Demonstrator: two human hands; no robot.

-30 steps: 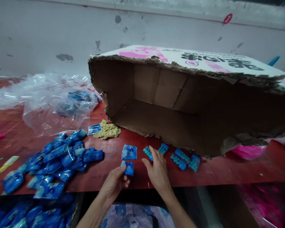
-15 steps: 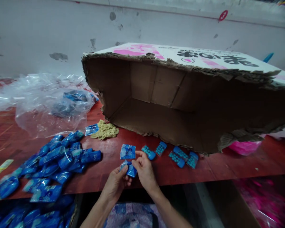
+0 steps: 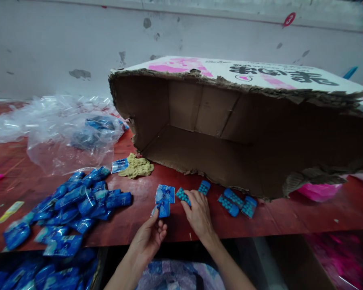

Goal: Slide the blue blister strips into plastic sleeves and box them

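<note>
My left hand [image 3: 149,237] pinches a small blue plastic packet [image 3: 162,209] between thumb and fingers, just above the table's front part. Beyond it lies a flat blue printed packet [image 3: 166,192], partly overlapped by the held one in view. With thumb and fingertips, my right hand [image 3: 199,215] grips a small clear case of blue balls [image 3: 182,195], whose right end is hidden under the fingers. Similar cases lie to the right, among them one single case [image 3: 204,187] and a cluster of several [image 3: 229,205].
A large torn cardboard box [image 3: 181,149] lies on its side, its opening facing me. Filled blue packets [image 3: 84,201] are heaped at left, with more below the red table's [image 3: 275,219] edge. Clear plastic bags [image 3: 60,133] and a crumpled yellowish glove-like item [image 3: 136,166] lie behind.
My right hand has left the blue packet and moved right onto a case of balls. My left hand keeps the packet. The whole view has shifted slightly.
</note>
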